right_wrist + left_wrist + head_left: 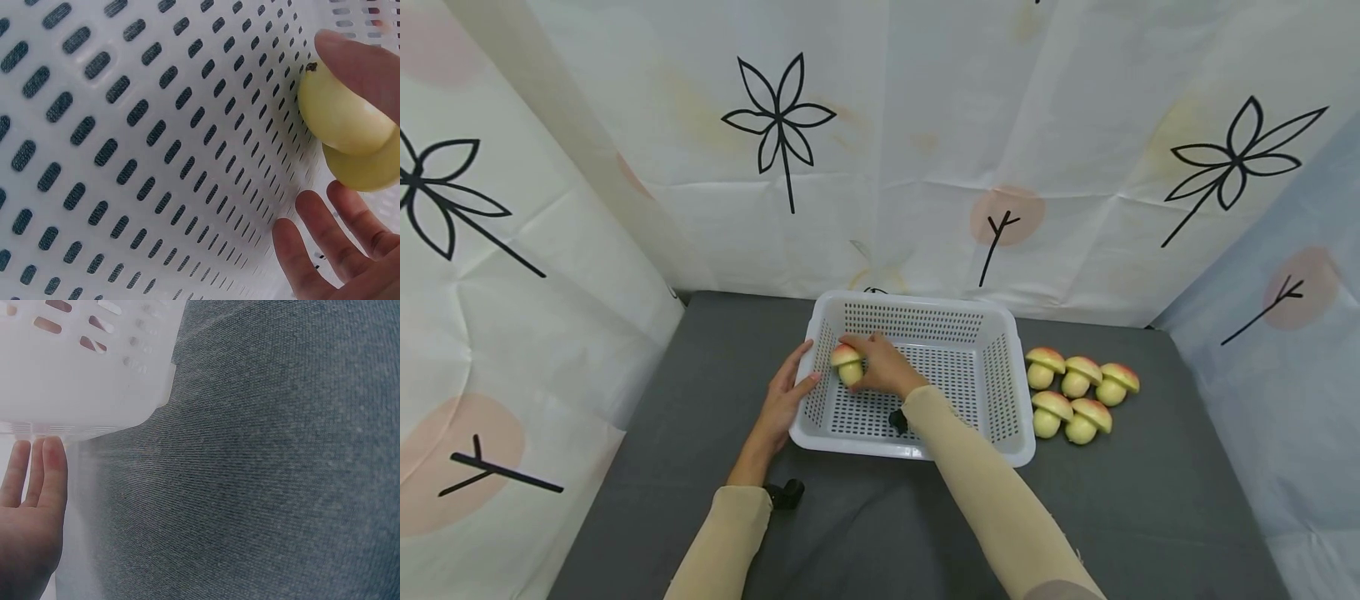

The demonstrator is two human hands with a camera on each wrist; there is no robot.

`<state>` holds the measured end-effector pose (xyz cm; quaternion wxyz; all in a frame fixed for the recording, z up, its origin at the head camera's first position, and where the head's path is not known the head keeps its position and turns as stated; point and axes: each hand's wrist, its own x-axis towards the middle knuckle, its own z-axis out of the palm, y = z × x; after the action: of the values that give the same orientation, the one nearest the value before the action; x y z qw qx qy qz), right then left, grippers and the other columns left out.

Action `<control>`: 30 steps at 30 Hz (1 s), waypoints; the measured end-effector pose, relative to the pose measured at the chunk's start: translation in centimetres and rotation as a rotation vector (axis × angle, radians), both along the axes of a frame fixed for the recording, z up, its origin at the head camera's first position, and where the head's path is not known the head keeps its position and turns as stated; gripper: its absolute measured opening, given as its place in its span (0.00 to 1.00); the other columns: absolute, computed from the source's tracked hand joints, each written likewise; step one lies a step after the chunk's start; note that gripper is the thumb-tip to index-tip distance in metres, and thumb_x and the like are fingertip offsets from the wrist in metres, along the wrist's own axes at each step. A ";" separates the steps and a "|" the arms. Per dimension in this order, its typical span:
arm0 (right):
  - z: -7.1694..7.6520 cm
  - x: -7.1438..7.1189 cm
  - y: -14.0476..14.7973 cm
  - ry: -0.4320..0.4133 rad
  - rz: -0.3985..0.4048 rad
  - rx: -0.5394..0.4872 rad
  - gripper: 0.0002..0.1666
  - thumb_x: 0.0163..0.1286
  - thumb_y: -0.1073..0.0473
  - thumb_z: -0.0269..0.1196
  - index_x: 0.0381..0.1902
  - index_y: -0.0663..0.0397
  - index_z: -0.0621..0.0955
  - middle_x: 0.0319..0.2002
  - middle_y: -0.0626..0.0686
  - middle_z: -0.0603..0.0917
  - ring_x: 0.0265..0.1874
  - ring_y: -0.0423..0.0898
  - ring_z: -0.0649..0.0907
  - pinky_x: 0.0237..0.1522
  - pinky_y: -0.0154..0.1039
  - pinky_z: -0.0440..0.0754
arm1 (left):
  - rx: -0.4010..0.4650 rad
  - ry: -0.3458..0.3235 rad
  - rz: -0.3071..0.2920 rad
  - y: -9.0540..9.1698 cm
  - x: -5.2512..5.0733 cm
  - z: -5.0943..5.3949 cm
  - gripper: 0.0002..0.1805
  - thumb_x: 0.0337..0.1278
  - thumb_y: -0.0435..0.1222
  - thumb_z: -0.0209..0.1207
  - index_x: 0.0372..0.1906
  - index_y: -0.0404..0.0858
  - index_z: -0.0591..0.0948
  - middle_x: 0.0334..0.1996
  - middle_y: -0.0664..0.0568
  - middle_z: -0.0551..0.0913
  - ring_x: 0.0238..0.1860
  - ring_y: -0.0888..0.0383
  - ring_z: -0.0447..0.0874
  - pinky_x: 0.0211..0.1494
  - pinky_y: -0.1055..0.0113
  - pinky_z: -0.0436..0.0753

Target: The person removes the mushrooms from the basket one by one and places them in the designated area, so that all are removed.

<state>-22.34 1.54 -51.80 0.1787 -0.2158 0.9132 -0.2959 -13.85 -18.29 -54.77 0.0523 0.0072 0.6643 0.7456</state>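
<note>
My right hand [889, 367] reaches inside the white plastic basket [1026, 417] and holds a toy mushroom [847, 367] at the left end. The mushroom has a red-and-yellow cap and a pale yellow stem. In the right wrist view the thumb [359, 69] lies over its stem [340, 119], with fingers near the cap's far side. My left hand [781, 408] touches the basket's left rim from outside. In the left wrist view, three straight fingers [54, 465] meet the basket [75, 394] from below its rim; the thumb is out of that view.
Several more toy mushrooms [1081, 423] stand in two rows right of the basket on the dark grey tabletop [865, 533]. Patterned white cloth [895, 150] hangs behind and along both sides. The basket's rear rim is near the back cloth.
</note>
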 end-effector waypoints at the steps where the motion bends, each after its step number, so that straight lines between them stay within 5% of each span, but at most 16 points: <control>1: 0.0 0.0 0.0 0.003 0.001 0.007 0.57 0.50 0.57 0.83 0.76 0.39 0.69 0.57 0.57 0.73 0.49 0.51 0.76 0.55 0.51 0.77 | 0.000 0.001 -0.001 0.0 0.0 0.0 0.35 0.76 0.36 0.56 0.81 0.50 0.58 0.77 0.46 0.62 0.67 0.33 0.70 0.57 0.40 0.76; 18: -0.1 -0.1 0.0 0.017 0.025 0.026 0.56 0.48 0.49 0.84 0.74 0.44 0.71 0.57 0.55 0.76 0.49 0.49 0.76 0.54 0.50 0.78 | 0.000 0.010 -0.012 -0.1 -0.1 -0.2 0.35 0.76 0.37 0.56 0.81 0.49 0.57 0.77 0.44 0.62 0.67 0.34 0.70 0.59 0.37 0.74; 30: 0.7 -0.2 0.7 -0.034 0.005 -0.154 0.55 0.49 0.48 0.83 0.71 0.58 0.72 0.56 0.56 0.77 0.48 0.48 0.77 0.50 0.43 0.79 | -0.008 0.000 -0.006 -0.1 0.0 -0.1 0.35 0.76 0.37 0.56 0.81 0.50 0.58 0.77 0.46 0.61 0.66 0.35 0.71 0.59 0.36 0.74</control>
<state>-22.58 2.21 -51.06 0.1781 -0.2261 0.8841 -0.3683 -13.89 -18.43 -54.89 0.0545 0.0090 0.6672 0.7428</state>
